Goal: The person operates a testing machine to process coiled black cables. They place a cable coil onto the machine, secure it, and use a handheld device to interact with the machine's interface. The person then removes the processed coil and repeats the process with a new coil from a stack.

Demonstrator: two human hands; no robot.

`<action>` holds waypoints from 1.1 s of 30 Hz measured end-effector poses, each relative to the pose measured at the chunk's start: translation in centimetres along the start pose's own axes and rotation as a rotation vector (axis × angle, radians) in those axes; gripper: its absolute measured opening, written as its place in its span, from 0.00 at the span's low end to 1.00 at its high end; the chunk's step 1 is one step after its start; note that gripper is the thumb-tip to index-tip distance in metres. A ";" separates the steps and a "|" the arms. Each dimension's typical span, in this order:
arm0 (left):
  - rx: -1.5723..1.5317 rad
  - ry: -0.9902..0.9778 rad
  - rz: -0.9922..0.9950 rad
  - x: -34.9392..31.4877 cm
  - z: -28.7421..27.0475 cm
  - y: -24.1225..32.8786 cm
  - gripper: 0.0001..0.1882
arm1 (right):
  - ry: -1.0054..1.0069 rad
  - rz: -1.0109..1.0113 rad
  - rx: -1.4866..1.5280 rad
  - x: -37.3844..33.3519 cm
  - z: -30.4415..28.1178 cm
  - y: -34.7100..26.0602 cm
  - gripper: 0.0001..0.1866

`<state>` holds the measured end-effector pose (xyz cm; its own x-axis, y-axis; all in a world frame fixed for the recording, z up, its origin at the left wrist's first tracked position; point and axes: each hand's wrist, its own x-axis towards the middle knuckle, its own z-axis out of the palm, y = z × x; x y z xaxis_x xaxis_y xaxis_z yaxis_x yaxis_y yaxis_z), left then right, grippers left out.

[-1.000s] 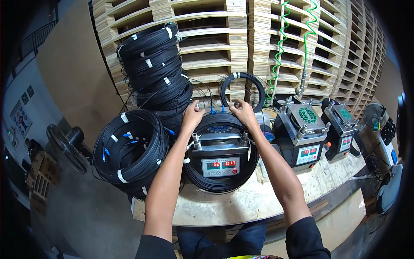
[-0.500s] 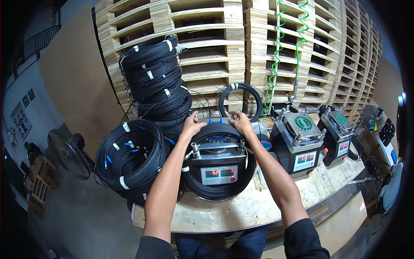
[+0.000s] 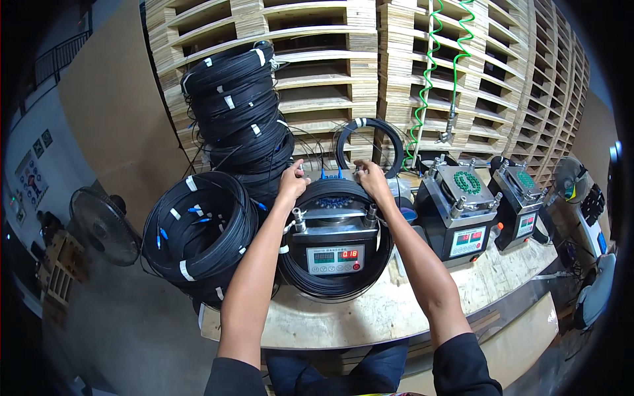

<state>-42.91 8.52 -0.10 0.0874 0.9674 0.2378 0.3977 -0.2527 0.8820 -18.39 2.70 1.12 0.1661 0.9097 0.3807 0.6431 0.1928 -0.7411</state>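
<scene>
In front of me on the bench stands a black and silver fibre polishing machine [image 3: 335, 233] with a lit red display on its front panel. A coil of black cable [image 3: 333, 289] hangs around it, and blue connectors [image 3: 332, 173] stand up at its rear edge. My left hand [image 3: 292, 183] is closed around a metal corner post at the machine's back left, thumb and fingers at its top. At the back right, my right hand [image 3: 372, 179] grips the matching post, mostly covered by the fingers. Two front posts [image 3: 298, 220] are free of my hands.
Left of the machine are a pile of black cable coils [image 3: 198, 264] and a taller coil stack [image 3: 234, 112]. Another ring of cable [image 3: 365, 124] leans behind. Two similar machines [image 3: 462, 218] stand right. Wooden pallets [image 3: 323, 72], green air hoses [image 3: 428, 79] and a fan [image 3: 102, 224] surround the bench.
The red digits on the machine's display have changed. Both hands stay at the rear posts, with slightly shifted fingers. The whole view has moved a little.
</scene>
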 end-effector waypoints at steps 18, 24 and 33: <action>0.008 0.040 0.072 -0.8 0.0 0.5 0.34 | 0.048 -0.061 0.003 0.0 0.1 0.5 0.19; -0.072 0.026 0.073 -0.6 0.1 -0.1 0.36 | 0.114 -0.112 -0.104 -0.4 0.1 0.3 0.16; 0.059 0.087 -0.008 -1.0 0.2 1.1 0.39 | 0.161 -0.189 0.005 -0.1 0.2 1.0 0.20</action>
<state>-42.40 7.23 0.59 0.0060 0.9635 0.2676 0.4516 -0.2414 0.8590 -17.87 2.84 0.20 0.1603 0.7868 0.5961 0.6703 0.3565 -0.6508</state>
